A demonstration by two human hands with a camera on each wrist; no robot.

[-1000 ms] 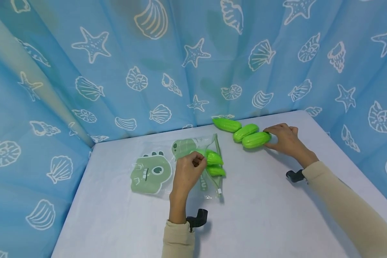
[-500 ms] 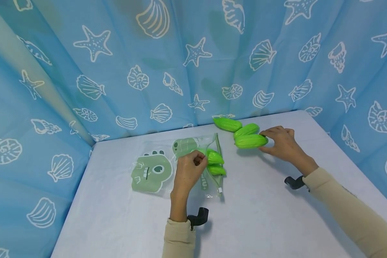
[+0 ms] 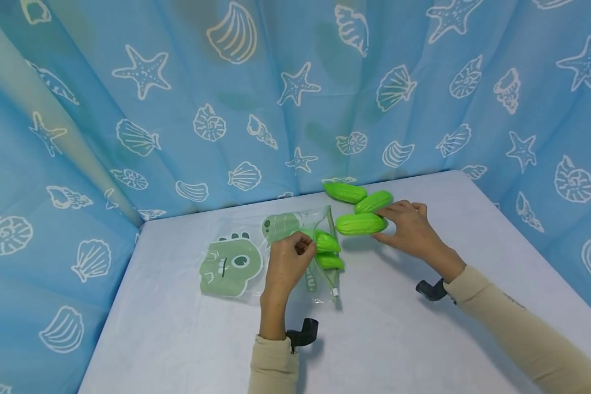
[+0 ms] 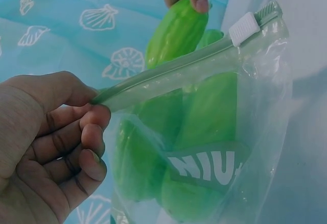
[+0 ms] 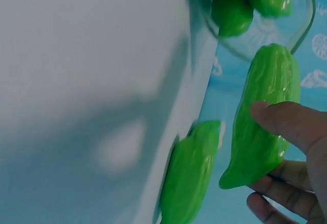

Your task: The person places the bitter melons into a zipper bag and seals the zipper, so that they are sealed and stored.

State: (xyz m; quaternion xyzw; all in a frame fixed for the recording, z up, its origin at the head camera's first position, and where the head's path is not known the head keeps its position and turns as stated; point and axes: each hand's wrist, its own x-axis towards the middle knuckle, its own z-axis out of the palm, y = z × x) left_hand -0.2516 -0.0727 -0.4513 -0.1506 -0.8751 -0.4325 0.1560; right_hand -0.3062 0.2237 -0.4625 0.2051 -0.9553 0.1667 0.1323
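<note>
My right hand (image 3: 411, 227) grips a bright green ribbed gourd (image 3: 360, 224) between thumb and fingers, above the table near the bag's mouth. In the right wrist view this gourd (image 5: 265, 112) tapers to a tip, with the bag's open rim beyond it. My left hand (image 3: 285, 260) pinches the edge of a clear slider zip bag (image 3: 230, 267) printed with green cartoon monsters. The left wrist view shows the pinched green zip strip and a white slider (image 4: 244, 28) at its other end. Three gourds (image 5: 232, 16) show inside the bag.
Two more gourds lie at the table's back edge, one pointed gourd (image 3: 345, 191) and one beside it (image 3: 374, 201). A blue curtain (image 3: 295, 126) with white shells and starfish hangs behind the white table (image 3: 374, 339).
My right hand has lifted the nearest gourd from beside the others and carried it left toward the bag's mouth. The left hand keeps its pinch on the bag.
</note>
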